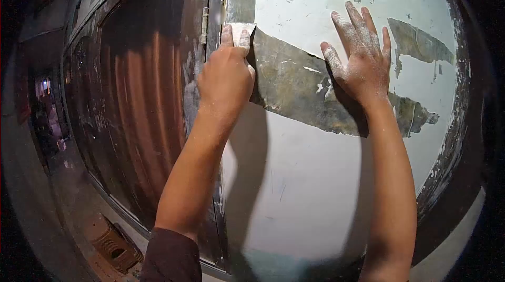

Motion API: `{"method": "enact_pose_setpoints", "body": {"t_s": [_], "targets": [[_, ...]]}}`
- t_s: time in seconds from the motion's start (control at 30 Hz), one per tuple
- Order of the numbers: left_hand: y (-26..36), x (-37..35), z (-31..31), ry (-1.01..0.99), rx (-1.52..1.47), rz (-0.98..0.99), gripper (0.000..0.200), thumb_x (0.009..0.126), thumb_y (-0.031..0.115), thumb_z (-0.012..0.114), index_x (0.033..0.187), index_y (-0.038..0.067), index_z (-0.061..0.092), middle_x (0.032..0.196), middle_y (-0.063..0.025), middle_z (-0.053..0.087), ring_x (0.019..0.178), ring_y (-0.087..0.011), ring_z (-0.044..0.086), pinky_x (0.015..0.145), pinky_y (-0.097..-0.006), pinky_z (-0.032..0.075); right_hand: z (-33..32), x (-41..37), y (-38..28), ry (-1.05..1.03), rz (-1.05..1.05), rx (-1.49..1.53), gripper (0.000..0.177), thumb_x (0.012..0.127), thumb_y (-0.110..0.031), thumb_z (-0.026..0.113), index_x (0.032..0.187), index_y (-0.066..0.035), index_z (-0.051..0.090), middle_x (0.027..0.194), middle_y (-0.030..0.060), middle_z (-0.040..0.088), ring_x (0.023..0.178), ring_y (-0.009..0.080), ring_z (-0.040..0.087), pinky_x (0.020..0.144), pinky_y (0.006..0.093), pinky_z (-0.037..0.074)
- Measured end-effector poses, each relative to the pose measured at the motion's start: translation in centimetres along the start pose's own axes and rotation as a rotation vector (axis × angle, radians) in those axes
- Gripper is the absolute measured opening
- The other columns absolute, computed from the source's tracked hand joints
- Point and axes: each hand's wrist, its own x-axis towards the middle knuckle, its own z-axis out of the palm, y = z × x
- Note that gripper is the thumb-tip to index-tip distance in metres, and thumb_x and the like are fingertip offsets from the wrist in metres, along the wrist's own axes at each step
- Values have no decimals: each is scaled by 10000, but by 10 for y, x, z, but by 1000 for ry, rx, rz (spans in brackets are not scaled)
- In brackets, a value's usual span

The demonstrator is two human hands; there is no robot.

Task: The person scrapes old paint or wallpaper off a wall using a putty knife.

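The left hand [226, 74] is closed around a pale, dust-coated scraper [236, 29], two fingers extended flat along its face. The handle is hidden in the palm, so its full long axis cannot be confirmed. The visible blade lies at the fingertips, on the upper left of the wall panel [300, 177], with its front edge running crosswise.

Governing relation: a narrow dark strip [242, 4] lies directly above the blade, closely matching it in width and in line with the forearm. The left hand is the nearer; the right hand [364, 66] is well apart, empty, fingers spread over the white paint. Firm palm contact cannot be determined.

Edges: the door frame [195, 82] and its hinge [204, 26] stand just left of the blade, leaving little room there. To the right, a broad bare patch [289, 74] slopes down toward the right wrist. Wider room lies across the paint between the hands.
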Motion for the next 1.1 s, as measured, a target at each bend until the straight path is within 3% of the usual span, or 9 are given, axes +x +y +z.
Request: {"method": "enact_pose_setpoints", "body": {"t_s": [0.07, 0.1, 0.2, 0.27, 0.37, 0.57, 0.63, 0.77, 1.1], "targets": [[0, 4, 1, -8, -25, 8, 342, 817, 35, 608, 1120, 19, 764, 1540, -202, 489, 1148, -439, 660, 1021, -477, 515, 0, 0, 1, 3, -9, 2, 576, 964, -497, 617, 1493, -279, 548, 1650, -7, 393, 1554, 243, 289, 1269, 544, 134], [-1, 1, 5, 84, -7, 77, 276, 871, 64, 543, 1041, 14, 755, 1168, -241, 700, 1017, -470, 686, 917, -561, 541, 1, 1, 1, 4, -7, 0, 576, 964, -497, 617, 1493, -279, 548, 1650, -7, 393, 1554, 243, 289, 1269, 544, 134], [1, 6, 6, 56, 12, 57, 289, 879, 60, 531, 1052, 23, 759, 1172, -242, 699, 1017, -468, 688, 913, -559, 545, 5, 0, 2, 10, -9, -18, 571, 967, -544, 588, 1485, -310, 540, 1658, -19, 377, 1558, 212, 275, 1275, 548, 113], [7, 9, 2, 2, 8, -19, 320, 814, 33, 618, 1096, 15, 767, 1530, -214, 494, 1126, -450, 665, 1016, -484, 517, 6, 2, 2, 9, -5, -12, 571, 966, -545, 586, 1485, -311, 541, 1658, -19, 378, 1558, 213, 273, 1275, 548, 117], [4, 13, 6, 25, -17, -3, 310, 814, 35, 622, 1086, 31, 771, 1524, -208, 503, 1111, -456, 665, 1008, -487, 521, 5, 0, 2, 4, 4, -21, 574, 963, -549, 577, 1488, -321, 534, 1655, -22, 381, 1557, 215, 274, 1277, 545, 126], [6, 20, 5, 26, 21, 6, 326, 811, 20, 615, 1095, 22, 776, 1501, -207, 528, 1117, -444, 672, 1011, -494, 525, 6, 0, 0, 0, 5, -32, 569, 975, -561, 570, 1491, -325, 530, 1660, -30, 373, 1559, 205, 271, 1281, 539, 113], [5, 20, 10, 108, 51, 60, 275, 893, 67, 516, 1017, 18, 757, 1068, -236, 726, 1005, -458, 704, 889, -547, 563, 5, 0, 1, -3, 6, -33, 571, 974, -557, 572, 1493, -323, 526, 1660, -30, 372, 1559, 204, 271, 1281, 539, 109], [3, 28, 8, 30, 71, 62, 267, 901, 77, 522, 1021, 14, 752, 1091, -252, 713, 1013, -463, 701, 890, -556, 562, 7, 0, 3, 20, -9, -22, 568, 971, -555, 576, 1486, -318, 536, 1659, -35, 376, 1555, 205, 280, 1276, 542, 116], [12, 32, 1, 53, 30, 30, 258, 894, 74, 531, 1011, 10, 751, 1064, -266, 721, 1002, -483, 702, 891, -560, 563, 8, -1, 4, 31, -20, -35, 574, 969, -563, 578, 1484, -314, 543, 1656, -29, 381, 1553, 209, 290, 1272, 543, 134]]}}
